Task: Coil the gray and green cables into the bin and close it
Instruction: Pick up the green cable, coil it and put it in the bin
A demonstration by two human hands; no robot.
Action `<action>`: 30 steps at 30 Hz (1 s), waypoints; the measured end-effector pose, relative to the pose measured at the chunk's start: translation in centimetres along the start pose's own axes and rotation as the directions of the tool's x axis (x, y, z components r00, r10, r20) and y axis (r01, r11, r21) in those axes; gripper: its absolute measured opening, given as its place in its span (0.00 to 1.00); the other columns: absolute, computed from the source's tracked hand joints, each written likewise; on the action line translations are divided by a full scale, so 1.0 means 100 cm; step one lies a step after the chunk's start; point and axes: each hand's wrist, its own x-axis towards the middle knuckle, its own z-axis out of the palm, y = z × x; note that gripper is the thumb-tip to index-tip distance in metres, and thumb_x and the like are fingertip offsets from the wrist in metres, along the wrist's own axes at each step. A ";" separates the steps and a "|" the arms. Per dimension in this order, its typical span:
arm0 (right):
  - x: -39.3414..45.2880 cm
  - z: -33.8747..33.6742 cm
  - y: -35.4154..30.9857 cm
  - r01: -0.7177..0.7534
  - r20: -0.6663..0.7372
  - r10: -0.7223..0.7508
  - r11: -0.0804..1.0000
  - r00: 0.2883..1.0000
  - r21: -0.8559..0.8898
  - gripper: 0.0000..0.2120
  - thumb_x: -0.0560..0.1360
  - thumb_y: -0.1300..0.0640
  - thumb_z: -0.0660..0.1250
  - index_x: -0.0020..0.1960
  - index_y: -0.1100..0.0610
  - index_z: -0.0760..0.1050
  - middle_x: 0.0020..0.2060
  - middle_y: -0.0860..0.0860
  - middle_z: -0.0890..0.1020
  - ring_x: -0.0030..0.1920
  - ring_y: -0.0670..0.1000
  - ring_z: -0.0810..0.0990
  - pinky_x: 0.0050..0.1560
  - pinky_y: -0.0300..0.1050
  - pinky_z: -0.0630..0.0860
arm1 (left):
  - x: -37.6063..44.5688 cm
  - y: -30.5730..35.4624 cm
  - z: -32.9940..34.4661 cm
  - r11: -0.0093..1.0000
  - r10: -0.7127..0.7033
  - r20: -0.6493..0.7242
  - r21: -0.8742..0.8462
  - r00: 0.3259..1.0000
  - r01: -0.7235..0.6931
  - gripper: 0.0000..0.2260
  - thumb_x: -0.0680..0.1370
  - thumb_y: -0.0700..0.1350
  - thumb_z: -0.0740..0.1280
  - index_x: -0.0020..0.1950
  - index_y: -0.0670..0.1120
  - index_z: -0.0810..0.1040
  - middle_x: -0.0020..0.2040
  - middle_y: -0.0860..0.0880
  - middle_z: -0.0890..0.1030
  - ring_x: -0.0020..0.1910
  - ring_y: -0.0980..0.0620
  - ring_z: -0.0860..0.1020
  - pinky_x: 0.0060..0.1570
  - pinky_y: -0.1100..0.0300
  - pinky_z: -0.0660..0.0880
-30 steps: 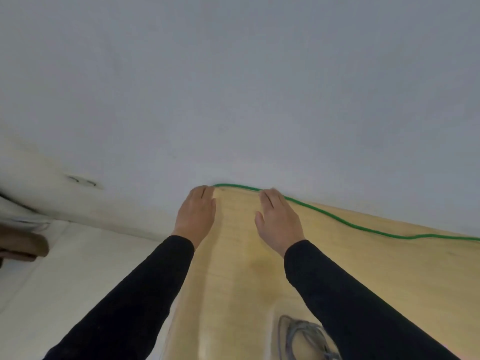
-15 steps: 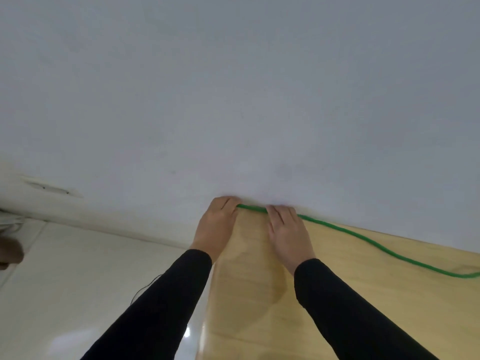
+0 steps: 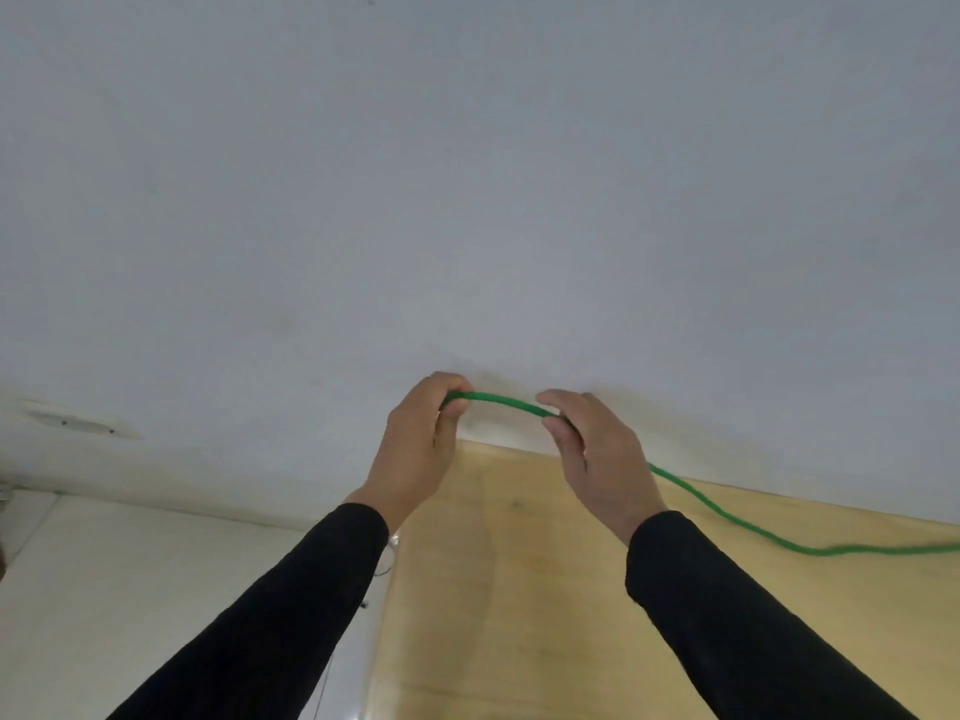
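Note:
The green cable (image 3: 727,517) runs from the far left corner of the wooden table (image 3: 519,589) off to the right edge of the view. My left hand (image 3: 415,449) pinches its end, lifted above the table's far corner. My right hand (image 3: 597,454) grips the same cable a short way along; a raised arc of cable spans between the two hands. Beyond my right hand the cable drops back to the tabletop. Neither the gray cable nor the bin is in view.
A plain white wall (image 3: 467,200) stands right behind the table's far edge. Left of the table lies a pale floor (image 3: 130,589), with a white baseboard along the wall. A thin dark wire (image 3: 382,571) hangs at the table's left edge.
Both hands were flat on the table's far corner by the cable; now they have closed on it and raised its end off the table. The view has tilted up, hiding the gray cable.

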 end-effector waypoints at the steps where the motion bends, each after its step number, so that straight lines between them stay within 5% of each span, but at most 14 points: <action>1: 0.001 -0.017 -0.002 0.020 -0.024 -0.020 0.999 1.000 0.028 0.11 0.79 0.55 0.58 0.60 0.52 0.73 0.38 0.51 0.76 0.35 0.49 0.72 0.37 0.40 0.71 | 0.000 0.015 -0.002 0.999 -0.001 0.002 -0.038 1.000 0.002 0.10 0.80 0.42 0.59 0.47 0.58 0.71 0.38 0.57 0.74 0.35 0.55 0.74 0.38 0.63 0.73; 5: 0.004 -0.087 -0.005 0.121 -0.169 -0.118 0.993 0.979 0.009 0.12 0.77 0.60 0.61 0.58 0.55 0.77 0.35 0.51 0.74 0.33 0.43 0.69 0.36 0.30 0.66 | -0.004 0.082 0.002 0.985 -0.053 0.072 -0.163 0.996 0.064 0.07 0.80 0.45 0.58 0.46 0.54 0.73 0.34 0.53 0.72 0.30 0.57 0.68 0.32 0.62 0.72; 7: 0.002 -0.119 -0.004 0.135 -0.244 -0.131 0.991 0.961 0.001 0.10 0.77 0.61 0.62 0.56 0.56 0.78 0.35 0.52 0.75 0.33 0.44 0.70 0.37 0.28 0.66 | -0.010 0.117 0.009 0.912 -0.146 0.209 -0.350 0.967 0.213 0.11 0.81 0.48 0.56 0.46 0.48 0.76 0.32 0.52 0.67 0.29 0.56 0.65 0.33 0.63 0.67; 11: -0.016 -0.168 0.005 0.156 -0.345 -0.133 0.987 0.929 0.038 0.11 0.78 0.57 0.60 0.57 0.53 0.78 0.36 0.54 0.79 0.35 0.47 0.73 0.38 0.32 0.69 | -0.030 0.192 0.031 0.420 -0.123 0.444 -0.787 0.887 0.452 0.16 0.81 0.50 0.54 0.45 0.43 0.76 0.27 0.53 0.60 0.24 0.57 0.59 0.26 0.66 0.62; 14: -0.046 -0.190 0.010 0.127 -0.358 -0.060 0.978 0.932 0.166 0.14 0.79 0.57 0.58 0.62 0.52 0.74 0.35 0.49 0.78 0.36 0.47 0.74 0.39 0.32 0.71 | -0.042 0.242 0.053 0.138 -0.045 0.369 -0.918 0.928 0.372 0.15 0.80 0.49 0.55 0.46 0.42 0.77 0.26 0.54 0.60 0.23 0.58 0.60 0.24 0.68 0.62; 18: -0.096 -0.200 0.027 0.038 -0.245 0.026 0.966 0.969 0.255 0.17 0.80 0.58 0.55 0.67 0.48 0.68 0.33 0.42 0.73 0.34 0.43 0.71 0.35 0.30 0.67 | -0.043 0.290 0.073 -0.092 -0.030 0.154 -0.984 0.988 0.151 0.15 0.82 0.48 0.53 0.52 0.42 0.77 0.27 0.54 0.64 0.25 0.58 0.63 0.28 0.69 0.66; 21: -0.132 -0.206 0.034 0.091 -0.067 -0.084 0.990 0.994 0.109 0.18 0.80 0.53 0.55 0.69 0.47 0.64 0.43 0.44 0.78 0.40 0.43 0.75 0.42 0.35 0.70 | -0.040 0.310 0.081 0.025 -0.075 -0.011 -1.000 0.997 -0.009 0.13 0.83 0.46 0.52 0.59 0.43 0.73 0.31 0.54 0.70 0.27 0.59 0.67 0.33 0.68 0.69; 23: -0.145 -0.220 0.028 0.214 0.045 -0.213 0.977 0.976 -0.023 0.18 0.80 0.50 0.53 0.69 0.49 0.64 0.48 0.48 0.78 0.42 0.48 0.76 0.43 0.42 0.72 | -0.043 0.318 0.089 0.342 -0.094 -0.114 -0.937 0.989 -0.076 0.12 0.83 0.46 0.52 0.61 0.47 0.72 0.33 0.54 0.71 0.29 0.58 0.68 0.35 0.66 0.69; 25: -0.145 -0.246 0.016 0.299 0.052 -0.295 0.951 0.954 -0.079 0.20 0.78 0.47 0.51 0.66 0.51 0.68 0.46 0.47 0.77 0.39 0.50 0.75 0.39 0.43 0.70 | -0.051 0.322 0.101 0.750 -0.012 -0.191 -0.651 0.982 -0.117 0.12 0.83 0.46 0.51 0.62 0.50 0.71 0.33 0.55 0.73 0.30 0.57 0.69 0.37 0.63 0.68; 26: -0.142 -0.261 0.010 0.326 0.040 -0.324 0.941 0.945 -0.085 0.19 0.78 0.47 0.51 0.63 0.51 0.71 0.43 0.46 0.75 0.37 0.49 0.75 0.38 0.42 0.69 | -0.057 0.323 0.107 0.868 0.061 -0.185 -0.475 0.981 -0.144 0.12 0.83 0.46 0.51 0.62 0.50 0.70 0.33 0.55 0.74 0.31 0.56 0.70 0.37 0.63 0.69; 30: -0.126 -0.319 -0.009 0.416 0.011 -0.418 0.903 0.908 -0.109 0.12 0.75 0.47 0.59 0.51 0.50 0.79 0.35 0.42 0.70 0.31 0.43 0.67 0.35 0.36 0.66 | -0.086 0.330 0.126 0.953 0.236 0.025 -0.202 0.972 -0.226 0.11 0.82 0.46 0.52 0.60 0.51 0.71 0.33 0.51 0.77 0.32 0.55 0.74 0.36 0.63 0.72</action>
